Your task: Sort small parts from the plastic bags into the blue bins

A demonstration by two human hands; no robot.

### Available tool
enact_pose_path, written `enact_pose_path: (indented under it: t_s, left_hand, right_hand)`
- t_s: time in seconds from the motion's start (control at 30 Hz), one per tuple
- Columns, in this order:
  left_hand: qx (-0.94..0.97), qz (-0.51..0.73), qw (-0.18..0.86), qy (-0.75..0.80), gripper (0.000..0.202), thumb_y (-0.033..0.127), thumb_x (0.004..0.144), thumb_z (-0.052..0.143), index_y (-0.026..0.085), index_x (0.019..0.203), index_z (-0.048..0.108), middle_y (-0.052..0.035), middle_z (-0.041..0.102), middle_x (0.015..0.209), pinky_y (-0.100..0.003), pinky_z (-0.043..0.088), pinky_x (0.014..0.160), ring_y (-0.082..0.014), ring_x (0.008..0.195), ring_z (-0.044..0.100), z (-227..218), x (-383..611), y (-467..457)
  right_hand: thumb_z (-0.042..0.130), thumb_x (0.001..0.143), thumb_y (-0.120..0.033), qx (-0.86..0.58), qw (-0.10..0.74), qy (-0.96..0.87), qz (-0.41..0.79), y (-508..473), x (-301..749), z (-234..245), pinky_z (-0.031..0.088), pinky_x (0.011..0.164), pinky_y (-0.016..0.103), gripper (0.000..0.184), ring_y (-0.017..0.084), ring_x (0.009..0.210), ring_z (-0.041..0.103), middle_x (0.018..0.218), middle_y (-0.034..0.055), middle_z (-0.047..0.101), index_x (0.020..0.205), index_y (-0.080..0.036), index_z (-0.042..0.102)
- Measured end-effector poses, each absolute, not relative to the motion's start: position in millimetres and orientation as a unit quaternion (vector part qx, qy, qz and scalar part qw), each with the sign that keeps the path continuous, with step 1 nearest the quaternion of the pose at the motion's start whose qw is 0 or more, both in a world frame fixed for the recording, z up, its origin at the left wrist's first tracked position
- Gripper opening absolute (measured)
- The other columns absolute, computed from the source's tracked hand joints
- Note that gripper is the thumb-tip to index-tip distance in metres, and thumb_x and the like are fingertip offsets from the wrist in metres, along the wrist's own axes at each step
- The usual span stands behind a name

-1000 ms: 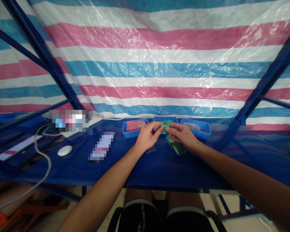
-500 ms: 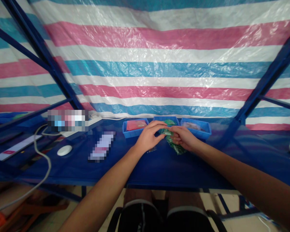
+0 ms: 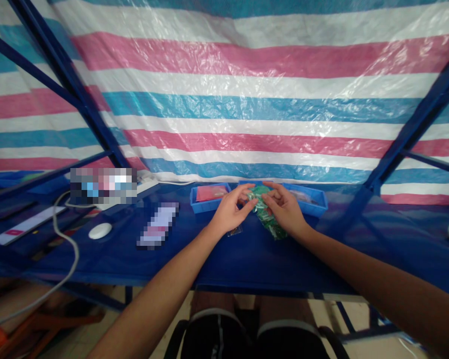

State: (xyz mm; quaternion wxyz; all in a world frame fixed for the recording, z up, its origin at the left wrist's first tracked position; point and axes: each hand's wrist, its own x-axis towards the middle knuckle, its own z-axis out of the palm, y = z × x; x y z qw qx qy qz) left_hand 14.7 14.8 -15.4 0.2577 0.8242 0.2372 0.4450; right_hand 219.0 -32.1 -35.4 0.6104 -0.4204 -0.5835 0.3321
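Observation:
Between my hands is a crinkled green plastic packet (image 3: 260, 199), held over the table in front of the middle bin. My left hand (image 3: 232, 208) pinches its left side with thumb and curled fingers. On the other side my right hand (image 3: 287, 208) grips it between thumb and fingers. More shiny green packets (image 3: 273, 225) lie on the table below, partly covered by the right hand. A small clear packet with something dark in it (image 3: 235, 231) lies just under the left wrist.
Along the back stand a blue bin (image 3: 205, 205) with pink packets, a middle blue bin (image 3: 247, 183) mostly hidden by my hands, and a blue bin (image 3: 314, 207) with clear packets. Leftward are a blurred phone (image 3: 157, 225), a white mouse (image 3: 100, 232) and a white cable (image 3: 75, 252).
My right hand has turned from a closed pinch so its thumb and fingers spread around the green packet. My left fingers have curled in onto it, and more of the packet shows.

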Motion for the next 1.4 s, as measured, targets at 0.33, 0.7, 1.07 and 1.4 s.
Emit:
enact_pose_path:
  t_s: [0.33, 0.7, 1.07, 1.4]
  left_hand:
    - [0.858, 0.438, 0.150, 0.221, 0.022, 0.032, 0.104, 0.065, 0.020, 0.120, 0.075, -0.0088, 0.075, 0.110, -0.036, 0.058, 0.092, -0.0213, 0.100, 0.072, -11.8, 10.0, 18.9]
    - [0.824, 0.425, 0.271, 0.260, 0.041, 0.046, 0.104, 0.065, 0.022, 0.137, 0.064, -0.0068, 0.080, 0.107, -0.030, 0.058, 0.080, -0.0205, 0.094, 0.076, -20.4, 13.8, 23.8]
    - [0.859, 0.396, 0.103, 0.306, 0.031, 0.035, 0.109, 0.053, 0.020, 0.130, 0.071, -0.0077, 0.080, 0.104, -0.036, 0.057, 0.085, -0.0221, 0.088, 0.075, -8.0, 0.3, 24.8]
    - [0.823, 0.438, 0.075, 0.353, 0.035, 0.041, 0.112, 0.047, 0.019, 0.125, 0.071, -0.0017, 0.072, 0.081, -0.029, 0.046, 0.066, -0.0161, 0.065, 0.062, -4.5, -3.2, 24.7]
  right_hand:
    - [0.072, 0.092, -0.068, -0.381, 0.574, -0.529, 0.496, -28.9, 222.0, -34.5, 0.038, 0.050, 0.026, 0.048, 0.014, 0.062, 0.056, 0.080, 0.0034, 0.068, 0.089, -0.020, 0.074]
    - [0.078, 0.086, -0.067, -0.493, 0.592, -0.620, 0.148, -13.0, 264.1, -2.7, 0.054, 0.072, 0.036, 0.044, 0.023, 0.082, 0.065, 0.085, 0.0049, 0.072, 0.087, -0.024, 0.073]
    - [0.071, 0.095, -0.047, -0.579, 0.354, -0.732, -0.063, -27.2, 345.5, 10.1, 0.053, 0.078, 0.041, 0.027, 0.027, 0.082, 0.070, 0.088, 0.0092, 0.077, 0.090, -0.022, 0.080]
    - [0.059, 0.109, -0.031, -0.230, 0.244, -0.942, 0.024, -60.8, 202.1, -32.8, 0.040, 0.127, 0.054, 0.040, 0.030, 0.150, 0.054, 0.153, 0.0132, 0.066, 0.147, -0.024, 0.068]
